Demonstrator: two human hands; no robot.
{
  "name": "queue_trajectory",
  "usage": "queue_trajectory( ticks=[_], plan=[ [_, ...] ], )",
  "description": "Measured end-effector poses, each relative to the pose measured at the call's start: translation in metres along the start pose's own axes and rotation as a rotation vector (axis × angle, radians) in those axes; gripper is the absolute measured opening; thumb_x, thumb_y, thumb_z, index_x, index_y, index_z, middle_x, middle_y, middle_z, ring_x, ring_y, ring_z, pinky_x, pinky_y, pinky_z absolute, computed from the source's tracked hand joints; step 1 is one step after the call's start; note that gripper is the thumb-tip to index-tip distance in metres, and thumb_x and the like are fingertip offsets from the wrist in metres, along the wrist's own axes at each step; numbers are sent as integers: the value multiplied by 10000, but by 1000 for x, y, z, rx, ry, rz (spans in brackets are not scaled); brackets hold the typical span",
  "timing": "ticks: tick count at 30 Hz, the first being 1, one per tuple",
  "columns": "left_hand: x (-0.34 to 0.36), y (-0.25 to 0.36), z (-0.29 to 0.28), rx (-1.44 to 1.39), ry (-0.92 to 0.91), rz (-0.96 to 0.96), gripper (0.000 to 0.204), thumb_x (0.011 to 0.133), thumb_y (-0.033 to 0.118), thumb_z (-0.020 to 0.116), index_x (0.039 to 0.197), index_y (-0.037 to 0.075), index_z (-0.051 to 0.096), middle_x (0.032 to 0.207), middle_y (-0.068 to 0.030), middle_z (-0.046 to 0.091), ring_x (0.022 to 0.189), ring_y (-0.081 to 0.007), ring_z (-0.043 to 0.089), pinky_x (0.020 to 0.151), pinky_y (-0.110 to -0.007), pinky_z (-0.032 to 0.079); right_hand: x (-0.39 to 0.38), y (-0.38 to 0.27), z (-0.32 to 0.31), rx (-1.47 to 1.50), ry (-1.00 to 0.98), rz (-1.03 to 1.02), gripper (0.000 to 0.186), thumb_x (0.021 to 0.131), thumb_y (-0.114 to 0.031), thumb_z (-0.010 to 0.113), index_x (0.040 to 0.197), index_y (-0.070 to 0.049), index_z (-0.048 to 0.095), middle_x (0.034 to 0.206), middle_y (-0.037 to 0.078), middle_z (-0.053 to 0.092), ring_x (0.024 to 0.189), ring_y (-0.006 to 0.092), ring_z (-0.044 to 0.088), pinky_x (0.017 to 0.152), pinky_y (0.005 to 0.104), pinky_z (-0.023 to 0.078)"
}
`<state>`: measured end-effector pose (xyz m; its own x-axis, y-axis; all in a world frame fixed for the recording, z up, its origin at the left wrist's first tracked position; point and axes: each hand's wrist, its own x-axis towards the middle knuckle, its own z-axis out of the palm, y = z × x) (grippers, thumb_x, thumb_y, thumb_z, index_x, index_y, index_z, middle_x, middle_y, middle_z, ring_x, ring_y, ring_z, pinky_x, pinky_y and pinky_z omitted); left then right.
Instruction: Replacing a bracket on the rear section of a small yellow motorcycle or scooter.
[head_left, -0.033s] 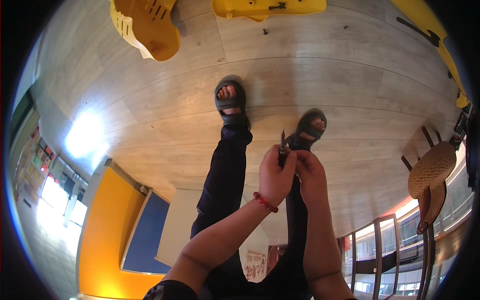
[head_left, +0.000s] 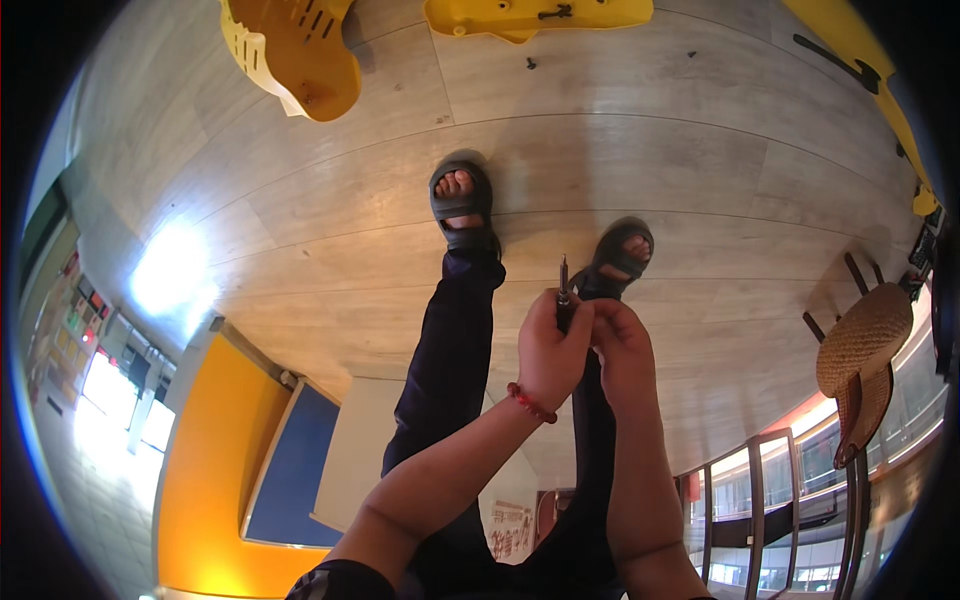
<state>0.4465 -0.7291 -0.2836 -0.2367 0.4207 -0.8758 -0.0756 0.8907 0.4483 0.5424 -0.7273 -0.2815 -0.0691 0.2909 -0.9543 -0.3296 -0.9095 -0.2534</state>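
My left hand (head_left: 550, 340), with a red bead bracelet on its wrist, is closed round the dark handle of a screwdriver (head_left: 564, 285). The metal shaft points up and away from me. Against the left thumb, my right hand (head_left: 622, 345) is closed with its fingertips pinched together; whatever lies between them is hidden. Both hands are held in front of my body, above the wood-look floor (head_left: 620, 160).
A curved yellow shell (head_left: 335, 85) lies far left, and a yellow panel (head_left: 540, 18) at the far middle. Small dark pieces (head_left: 531, 64) are on the floor. A woven chair (head_left: 865, 340) stands right, another yellow part (head_left: 885, 110) far right. My sandalled feet (head_left: 460, 200) are ahead.
The screwdriver's tip has tilted very slightly to the left. Otherwise both hands are in the same place.
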Motion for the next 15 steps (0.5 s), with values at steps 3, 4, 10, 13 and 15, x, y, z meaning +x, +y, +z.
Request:
queue_trajectory(
  ticks=[3, 4, 10, 13, 15],
  plan=[
    [-1, 7, 1, -80, 9, -92, 100, 848, 83, 548, 819, 12, 484, 630, -5, 492, 560, -63, 482, 481, -218, 407, 0, -1, -4, 53, -11, 12, 157, 901, -51, 441, 1007, 21, 532, 815, 49, 574, 710, 102, 524, 660, 228, 433],
    [-1, 9, 1, -93, 1, -133, 110, 848, 81, 552, 812, 13, 473, 625, -9, 492, 551, -66, 488, 466, -218, 410, 0, 0, -5, 60, -21, 25, 165, 911, -66, 423, 1000, 14, 536, 791, 41, 564, 684, 95, 509, 637, 221, 419],
    [-2, 12, 4, -224, -60, -191, 132, 857, 78, 561, 795, 29, 454, 615, -10, 504, 503, -68, 486, 423, -211, 384, 1, -3, -9, 48, -59, 65, 181, 924, -83, 400, 999, 1, 542, 708, 7, 517, 613, 70, 449, 566, 205, 366],
    [-3, 15, 5, -183, -50, -202, 130, 861, 83, 559, 796, 31, 459, 607, -5, 503, 502, -69, 490, 431, -210, 384, 1, -4, -8, 61, -32, 100, 193, 930, -91, 389, 1004, -2, 544, 695, 1, 509, 582, 65, 427, 543, 204, 345],
    [-3, 12, 6, -183, -51, -183, 123, 862, 86, 558, 805, 29, 466, 617, -3, 506, 515, -66, 489, 444, -209, 388, 2, -1, -10, 93, -42, 74, 193, 930, -93, 393, 1009, 0, 542, 700, 3, 517, 595, 69, 447, 559, 207, 368]
  ],
)
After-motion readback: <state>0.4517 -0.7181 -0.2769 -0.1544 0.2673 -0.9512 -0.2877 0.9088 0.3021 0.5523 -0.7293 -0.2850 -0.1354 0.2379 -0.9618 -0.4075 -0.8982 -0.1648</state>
